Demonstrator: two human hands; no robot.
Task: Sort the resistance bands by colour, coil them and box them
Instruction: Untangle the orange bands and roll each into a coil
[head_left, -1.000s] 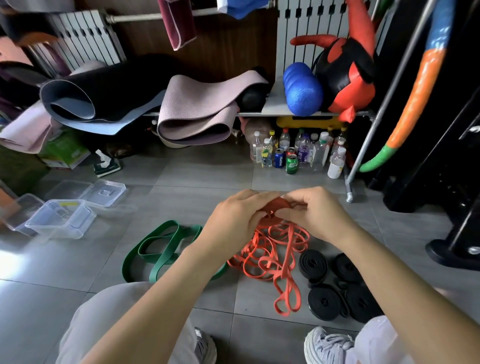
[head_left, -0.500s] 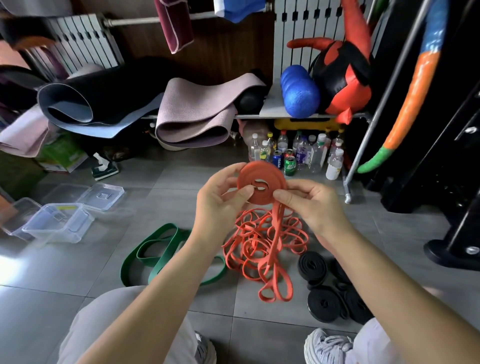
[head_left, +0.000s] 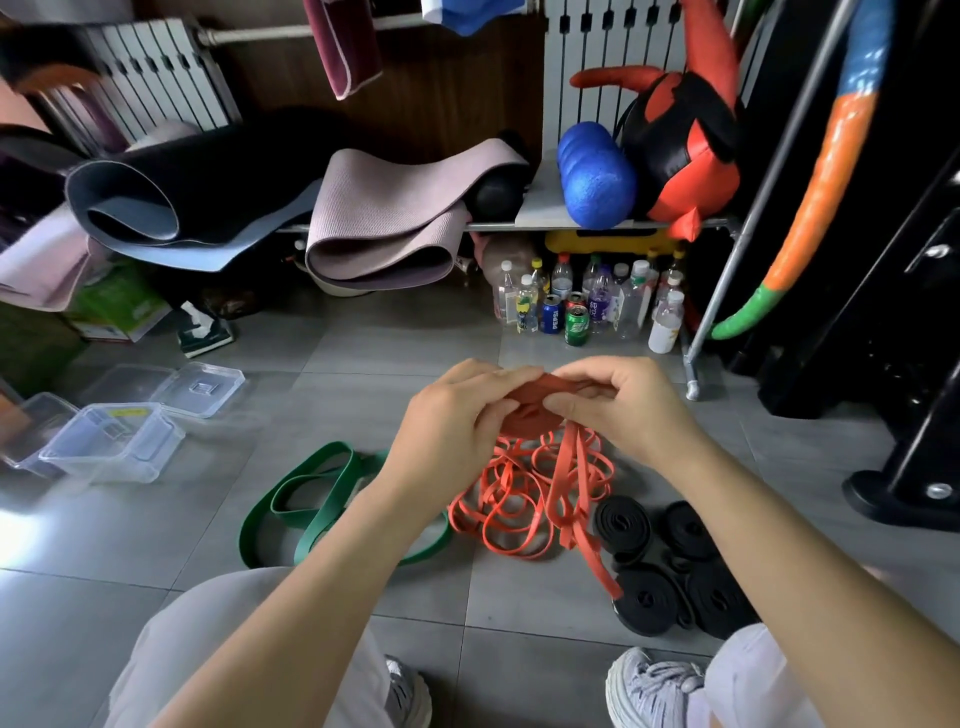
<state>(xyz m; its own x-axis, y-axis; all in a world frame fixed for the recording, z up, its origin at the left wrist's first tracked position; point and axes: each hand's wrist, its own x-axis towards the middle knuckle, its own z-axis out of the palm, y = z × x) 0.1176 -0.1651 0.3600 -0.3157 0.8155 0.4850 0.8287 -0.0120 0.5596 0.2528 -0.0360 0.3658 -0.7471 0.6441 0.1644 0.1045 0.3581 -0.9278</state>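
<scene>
An orange band coil (head_left: 530, 415) lies flat between my hands above the floor. My left hand (head_left: 452, 421) grips its left side and my right hand (head_left: 623, 405) pinches its top right edge. A loose tail of that band (head_left: 582, 493) hangs down to the tiles. Beneath it lies a tangled heap of orange bands (head_left: 514, 504). Green bands (head_left: 311, 499) lie uncoiled to the left. Several coiled black bands (head_left: 670, 571) sit on the right near my shoe. Clear plastic boxes (head_left: 114, 447) stand open at the far left.
Two clear lids (head_left: 197, 384) lie behind the boxes. Bottles and cans (head_left: 587, 306) stand under a low shelf (head_left: 550, 221) holding yoga mats, a blue foam roller and a red-black bag. A metal rack leg (head_left: 693, 387) and black equipment base (head_left: 914, 493) stand at the right.
The orange coil went from held upright and facing me to tilted flat and lower. Both hands closed in over it, and the hanging tail swung right.
</scene>
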